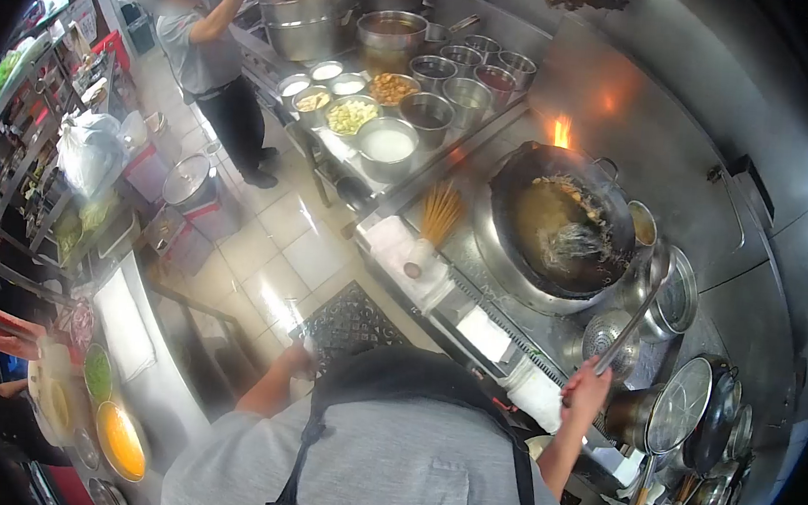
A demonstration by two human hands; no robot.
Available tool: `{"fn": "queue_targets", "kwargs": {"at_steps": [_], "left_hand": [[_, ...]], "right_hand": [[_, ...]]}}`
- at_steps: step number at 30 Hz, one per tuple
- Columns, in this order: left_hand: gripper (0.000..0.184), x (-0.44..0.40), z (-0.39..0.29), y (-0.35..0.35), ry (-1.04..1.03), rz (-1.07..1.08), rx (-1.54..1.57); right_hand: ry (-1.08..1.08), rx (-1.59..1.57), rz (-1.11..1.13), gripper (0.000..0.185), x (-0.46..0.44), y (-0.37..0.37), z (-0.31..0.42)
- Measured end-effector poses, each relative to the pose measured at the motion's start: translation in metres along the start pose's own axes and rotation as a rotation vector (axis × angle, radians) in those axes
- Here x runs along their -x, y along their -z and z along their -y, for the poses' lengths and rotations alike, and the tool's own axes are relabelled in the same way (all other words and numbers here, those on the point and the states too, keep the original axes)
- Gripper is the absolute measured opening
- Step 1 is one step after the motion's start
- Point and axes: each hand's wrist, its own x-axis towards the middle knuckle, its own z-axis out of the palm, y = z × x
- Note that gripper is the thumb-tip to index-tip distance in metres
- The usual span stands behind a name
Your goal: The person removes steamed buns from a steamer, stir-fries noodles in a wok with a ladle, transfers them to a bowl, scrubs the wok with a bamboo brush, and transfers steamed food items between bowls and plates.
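My right hand is wrapped round the handle of a long metal ladle, which slants up toward the wok's right side. The dark wok sits on the stove with liquid and browned bits inside, and a flame rises behind it. My left hand hangs low at my left side, above the black floor mat; its fingers are too blurred to read. A bamboo brush lies left of the wok, near a folded white cloth.
Bowls and pots, including a pot of white contents, stand behind left. Strainers and pans crowd the right. A co-worker stands at the far left near large pots. A side counter runs along the left.
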Motion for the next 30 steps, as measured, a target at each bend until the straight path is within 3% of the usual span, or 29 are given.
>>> {"fn": "queue_targets", "kwargs": {"at_steps": [1, 4, 5, 6, 7, 8, 9, 10, 12, 13, 15, 16, 18, 19, 20, 21, 24, 26, 27, 29, 30], "left_hand": [[0.09, 0.014, -0.001, 0.006, 0.045, 0.033, -0.05], [0.071, -0.022, 0.067, 0.004, -0.2, 0.109, -0.089], [0.063, -0.032, 0.085, 0.003, -0.123, 0.098, 0.266], [0.049, -0.012, 0.07, 0.012, 0.107, 0.02, 0.475], [0.043, -0.009, 0.076, 0.017, 0.08, -0.028, 0.653], [0.038, -0.007, 0.083, 0.022, 0.046, -0.072, 0.829], [0.035, 0.003, 0.072, 0.035, -0.012, -0.097, 0.921], [0.033, 0.004, 0.07, 0.043, 0.015, -0.083, 0.944], [0.032, -0.017, 0.085, 0.062, 0.026, 0.042, 1.046], [0.032, -0.029, 0.092, 0.066, 0.022, 0.145, 1.131], [0.024, -0.018, 0.072, 0.074, 0.043, 0.101, 1.229], [0.025, -0.01, 0.057, 0.078, 0.057, 0.096, 1.233], [0.025, 0.0, 0.041, 0.086, 0.076, 0.101, 1.218], [0.026, 0.007, 0.031, 0.089, 0.059, 0.129, 1.17], [0.027, 0.012, 0.02, 0.091, 0.034, 0.146, 1.111], [0.029, 0.02, 0.014, 0.092, 0.02, 0.16, 1.064], [0.045, 0.026, 0.024, 0.08, -0.122, -0.027, 0.809], [0.037, 0.045, 0.03, 0.09, 0.025, 0.009, 0.92], [0.033, 0.053, 0.031, 0.095, 0.101, 0.021, 0.976], [0.031, 0.083, 0.037, 0.111, 0.097, -0.008, 0.998], [0.03, 0.09, 0.039, 0.114, 0.088, -0.012, 1.007]], "right_hand": [[0.026, 0.088, -0.063, 0.026, 0.013, -0.009, -0.023], [-0.001, 0.277, -0.177, 0.022, 0.04, -0.017, -0.092], [-0.022, 0.321, -0.208, 0.023, 0.047, -0.02, -0.114], [0.066, 0.368, -0.254, 0.026, 0.029, -0.004, -0.18], [0.152, 0.412, -0.306, 0.029, 0.019, 0.017, -0.232], [-0.005, 0.351, -0.239, 0.036, 0.052, -0.002, -0.195], [0.057, 0.485, -0.212, 0.05, 0.04, 0.012, -0.226], [-0.034, 0.661, -0.188, 0.048, 0.034, 0.038, -0.25], [-0.148, 1.174, -0.055, 0.045, 0.055, 0.03, -0.2], [-0.091, 1.288, -0.032, 0.045, 0.065, 0.016, -0.17], [0.293, 1.266, -0.099, 0.038, 0.085, -0.02, -0.13], [0.491, 1.246, -0.118, 0.034, 0.086, -0.037, -0.124], [0.267, 1.048, 0.413, 0.042, 0.081, -0.07, -0.127], [-0.176, 0.671, 0.604, 0.038, 0.082, -0.084, -0.145], [-0.644, 0.368, 0.623, 0.033, 0.083, -0.099, -0.163], [-0.846, 0.221, 0.576, 0.03, 0.072, -0.107, -0.196], [-0.972, -0.127, 0.155, 0.02, 0.001, -0.078, -0.342], [-1.061, -0.399, -0.223, 0.021, -0.04, -0.054, -0.39], [-0.97, -0.46, -0.336, 0.028, -0.063, -0.039, -0.427], [-0.817, -0.433, -0.498, 0.039, -0.05, -0.054, -0.385], [-0.86, -0.53, -0.485, 0.041, -0.049, -0.06, -0.382]]}}
